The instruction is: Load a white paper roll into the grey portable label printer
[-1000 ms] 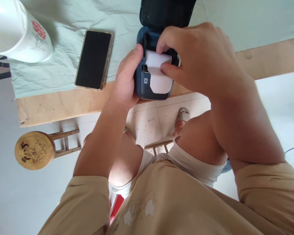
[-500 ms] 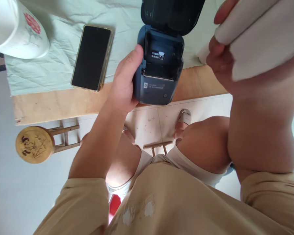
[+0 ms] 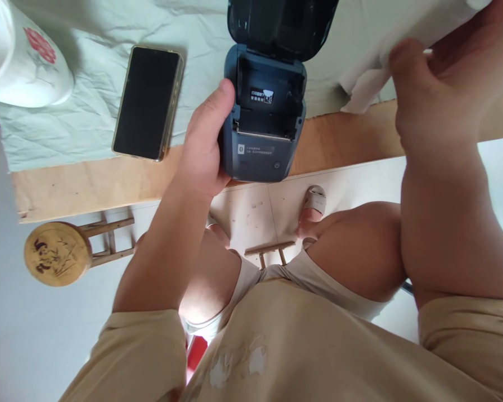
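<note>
My left hand [image 3: 207,134] is wrapped round the left side of a dark blue label printer [image 3: 262,148], its thumb along the casing. The printer's black lid [image 3: 280,25] stands raised, and the compartment inside shows a small printed sticker [image 3: 262,96] but no roll. At the upper right, my right hand [image 3: 440,95] is closed on a piece of white paper [image 3: 369,75], thumb toward the printer. Part of the paper stretches down and left to the table edge; its far end leaves the view. Most of the right fingers are hidden.
A phone [image 3: 148,103] with a dark screen lies left of the printer on a pale green cloth [image 3: 96,28]. A white flowered mug [image 3: 37,67] stands at the upper left. Below the wooden table edge [image 3: 88,187] is a round stool [image 3: 57,254].
My right hand has turned and shifted right and slightly upward, and the white paper has moved with it, away from the camera. The left hand still holds the printer, lid up.
</note>
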The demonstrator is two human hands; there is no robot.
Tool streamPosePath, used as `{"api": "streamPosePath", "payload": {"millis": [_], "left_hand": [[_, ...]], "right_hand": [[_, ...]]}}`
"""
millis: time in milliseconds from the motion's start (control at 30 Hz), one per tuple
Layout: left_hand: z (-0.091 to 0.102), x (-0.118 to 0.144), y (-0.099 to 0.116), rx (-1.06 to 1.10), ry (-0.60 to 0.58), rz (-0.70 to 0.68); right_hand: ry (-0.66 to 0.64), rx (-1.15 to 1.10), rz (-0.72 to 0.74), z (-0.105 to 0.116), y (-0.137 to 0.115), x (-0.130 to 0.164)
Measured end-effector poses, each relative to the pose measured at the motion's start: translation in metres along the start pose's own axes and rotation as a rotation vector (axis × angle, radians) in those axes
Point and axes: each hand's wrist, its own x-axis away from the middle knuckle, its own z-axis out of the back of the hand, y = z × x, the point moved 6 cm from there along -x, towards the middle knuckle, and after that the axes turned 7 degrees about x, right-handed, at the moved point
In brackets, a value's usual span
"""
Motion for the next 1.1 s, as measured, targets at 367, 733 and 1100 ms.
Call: {"api": "streamPosePath", "payload": {"millis": [367,733,1100], "left_hand": [[-0.001,0.0,0.001,-0.031,0.014,-0.015],[-0.001,0.0,0.001,0.008,0.014,-0.001],[-0.004,0.002,0.002,-0.008,0.033,0.016]], "right_hand": [[-0.013,0.172,0.125,-0.018,0.001,0.0],[-0.232,0.481,0.261,-0.049,-0.014,0.006],[-0.21,0.528,0.123,-0.047,-0.015,0.003]]}}
